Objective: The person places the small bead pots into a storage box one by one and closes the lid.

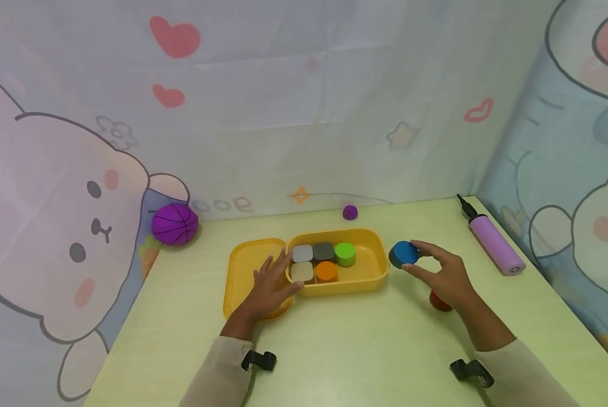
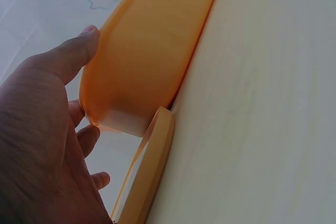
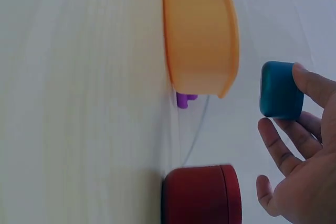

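Raised beside the right end of a yellow box is a short blue cylinder, pinched between the thumb and fingers of my right hand. In the right wrist view the blue cylinder hangs above table height. My left hand rests at the box's left end, fingers spread, thumb along the near rim. Inside the box sit a light grey piece, a dark grey piece, a green cylinder, a beige piece and an orange cylinder. The box's right part shows bare floor.
A yellow lid lies under my left hand. A red cylinder stands on the table, partly behind my right wrist in the head view. A purple ball, small purple object and pink hand pump lie farther back.
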Available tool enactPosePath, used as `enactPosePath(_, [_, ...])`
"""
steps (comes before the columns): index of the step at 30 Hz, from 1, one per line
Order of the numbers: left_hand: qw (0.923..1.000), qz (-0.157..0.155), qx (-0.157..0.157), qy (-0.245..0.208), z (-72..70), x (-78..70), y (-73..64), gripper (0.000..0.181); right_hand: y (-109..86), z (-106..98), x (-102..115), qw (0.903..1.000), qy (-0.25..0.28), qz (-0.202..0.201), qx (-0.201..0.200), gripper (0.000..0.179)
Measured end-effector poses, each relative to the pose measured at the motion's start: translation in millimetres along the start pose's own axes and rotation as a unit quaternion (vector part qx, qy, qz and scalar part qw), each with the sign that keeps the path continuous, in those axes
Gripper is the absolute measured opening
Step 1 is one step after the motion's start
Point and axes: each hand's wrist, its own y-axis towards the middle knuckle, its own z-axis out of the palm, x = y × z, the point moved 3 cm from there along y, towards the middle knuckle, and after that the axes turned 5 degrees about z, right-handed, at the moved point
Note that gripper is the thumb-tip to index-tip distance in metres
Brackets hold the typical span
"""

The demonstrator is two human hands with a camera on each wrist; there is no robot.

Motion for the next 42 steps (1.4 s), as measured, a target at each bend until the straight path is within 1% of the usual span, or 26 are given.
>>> enactPosePath(7, [1.0000,-0.003,0.005,-0.001,-0.1,-0.6,0.2,0.089,7.8,21,10,0.9994,0.024,-0.007,0.023,0.060])
enactPosePath(11, [1.0000,-0.002,0.006,-0.001,-0.8,-0.7,0.2,0.089,13.3,33,16,0.9991,0.024,-0.008,0.033,0.060])
enactPosePath(14, [1.0000,-0.003,0.009,-0.001,-1.0,-1.0,0.5,0.089,16.3,41,20,0.9992,0.013,-0.008,0.038,0.060])
enactPosePath(24, [1.0000,-0.001,0.007,-0.001,-1.1,-0.9,0.1,0.089,24.9,65,30,0.9966,-0.029,0.022,0.074,0.061])
enactPosePath(29, [1.0000,0.000,0.005,0.000,-1.5,-1.3,0.1,0.089,28.8,76,35,0.9947,-0.051,0.019,0.088,0.060])
enactPosePath(35, [1.0000,-0.004,0.002,0.003,-0.6,-0.1,0.7,0.089,31.5,85,37,0.9906,-0.070,0.016,0.117,0.059])
enactPosePath(38, [0.9999,-0.004,-0.001,0.009,0.2,1.2,1.2,0.089,32.1,90,39,0.9877,-0.081,0.015,0.133,0.055])
enactPosePath(42, [0.9999,-0.002,-0.003,0.011,0.2,0.7,0.8,0.089,33.3,94,40,0.9844,-0.089,0.027,0.149,0.050])
